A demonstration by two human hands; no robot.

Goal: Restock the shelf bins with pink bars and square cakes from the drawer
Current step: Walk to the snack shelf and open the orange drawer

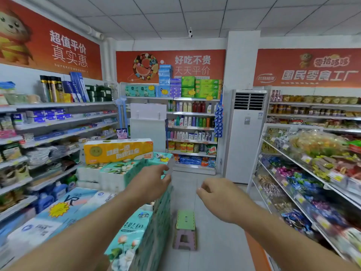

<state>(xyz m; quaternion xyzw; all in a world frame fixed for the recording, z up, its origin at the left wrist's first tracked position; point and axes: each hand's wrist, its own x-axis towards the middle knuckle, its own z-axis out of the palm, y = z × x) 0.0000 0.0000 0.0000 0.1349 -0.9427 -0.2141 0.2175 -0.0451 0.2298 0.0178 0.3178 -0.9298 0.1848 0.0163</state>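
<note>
I stand in a shop aisle with both arms stretched forward. My left hand (150, 180) reaches over the stacked tissue packs (125, 169); a pale blurred shape sits at its fingertips, and I cannot tell whether it is held. My right hand (216, 194) hovers over the aisle floor, palm down, fingers loosely curled, with nothing in it. The shelf bins (304, 173) on the right hold wrapped snacks in pink, blue and green. No pink bars, square cakes or open drawer can be made out.
A small green and pink folding stool (185, 229) stands on the floor ahead. Tissue and toilet-paper packs (84, 208) fill the left of the aisle. A white air conditioner (246, 137) and toiletries shelves (192, 132) close the far end. An orange shelf base (257, 253) runs along the lower right.
</note>
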